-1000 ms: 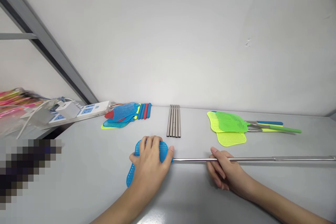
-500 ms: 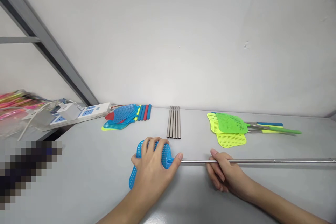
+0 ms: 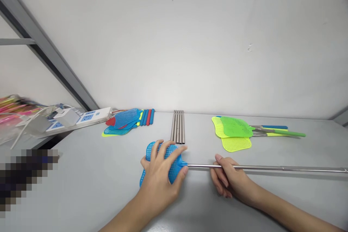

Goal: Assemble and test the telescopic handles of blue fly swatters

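- Blue head [image 3: 174,174] and left hand [image 3: 160,172] have slid rightward on the table [image 3: 89,181], nearer the right hand [image 3: 227,174], which stays about where it was.
- The swatter lies at the near part of the table, its head under the left hand, its steel rod [image 3: 258,167] running right, out of view.
- Left fingers are spread apart over the head, thumb beside the neck [image 3: 183,164]; I cannot tell whether they pinch it. Right fingers are curled round the rod, thumb against it.
- The swatter is probably light; the perforated head should flex, while the rod looks stiff, smooth and a little slippery. Its stepped width suggests thin sections that could bend.
- Best holds seem the neck and the rod's thicker part.
- Steel tubes [image 3: 178,128] lie just beyond the head, close to the left fingertips, and could be nudged.
- Finished swatters [image 3: 237,127] overlap beyond the right hand.
- Back left sit loose heads [image 3: 127,117], coloured handles [image 3: 144,117] and a power strip [image 3: 100,114], well apart from the rod.
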`<state>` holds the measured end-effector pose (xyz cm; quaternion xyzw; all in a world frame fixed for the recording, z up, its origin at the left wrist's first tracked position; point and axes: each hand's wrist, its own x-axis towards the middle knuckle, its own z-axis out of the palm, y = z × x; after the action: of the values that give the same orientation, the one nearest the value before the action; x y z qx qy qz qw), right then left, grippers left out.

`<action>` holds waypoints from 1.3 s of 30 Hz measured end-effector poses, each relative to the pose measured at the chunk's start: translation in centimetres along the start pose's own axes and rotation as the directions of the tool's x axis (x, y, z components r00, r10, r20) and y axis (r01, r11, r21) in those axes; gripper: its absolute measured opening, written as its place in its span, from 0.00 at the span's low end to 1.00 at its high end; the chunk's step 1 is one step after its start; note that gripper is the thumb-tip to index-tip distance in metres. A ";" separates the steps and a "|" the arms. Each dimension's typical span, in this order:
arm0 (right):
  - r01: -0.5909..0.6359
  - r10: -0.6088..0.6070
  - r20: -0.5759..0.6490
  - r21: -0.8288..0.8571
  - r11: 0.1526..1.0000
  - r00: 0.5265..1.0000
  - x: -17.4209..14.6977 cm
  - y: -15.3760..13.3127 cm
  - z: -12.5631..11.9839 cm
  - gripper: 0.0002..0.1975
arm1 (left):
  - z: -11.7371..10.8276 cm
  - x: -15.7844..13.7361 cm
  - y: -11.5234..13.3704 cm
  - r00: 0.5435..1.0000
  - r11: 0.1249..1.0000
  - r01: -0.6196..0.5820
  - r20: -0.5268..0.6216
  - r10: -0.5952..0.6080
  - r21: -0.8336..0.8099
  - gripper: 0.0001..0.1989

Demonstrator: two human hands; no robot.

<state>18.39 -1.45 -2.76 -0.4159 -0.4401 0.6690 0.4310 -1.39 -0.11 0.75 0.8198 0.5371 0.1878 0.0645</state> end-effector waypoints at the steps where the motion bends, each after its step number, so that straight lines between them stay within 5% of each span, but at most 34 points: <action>1: 0.002 -0.002 0.005 -0.004 1.000 1.000 0.0 0.0 0.0 0.29 | 0.0 0.0 0.0 0.999 0.999 -0.037 0.008 0.037 0.004 0.16; 15: -0.010 0.011 -0.019 0.038 0.999 1.000 0.1 0.2 -0.1 0.29 | -0.6 0.5 -0.2 0.989 0.989 -0.150 -0.016 0.150 0.011 0.15; 23: -0.041 0.043 -0.026 0.063 0.997 0.999 0.1 -0.1 0.0 0.28 | 0.1 0.5 0.3 0.998 0.998 0.010 0.060 -0.006 -0.070 0.09; 39: -0.032 0.032 -0.001 0.060 0.998 0.999 -0.5 -0.2 -0.2 0.26 | -0.2 1.1 0.4 0.998 0.994 0.051 0.050 -0.046 -0.092 0.05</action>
<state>18.78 -1.80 -2.52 -0.4105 -0.4126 0.6884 0.4328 -0.71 0.66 1.30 0.8068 0.5458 0.1917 0.1201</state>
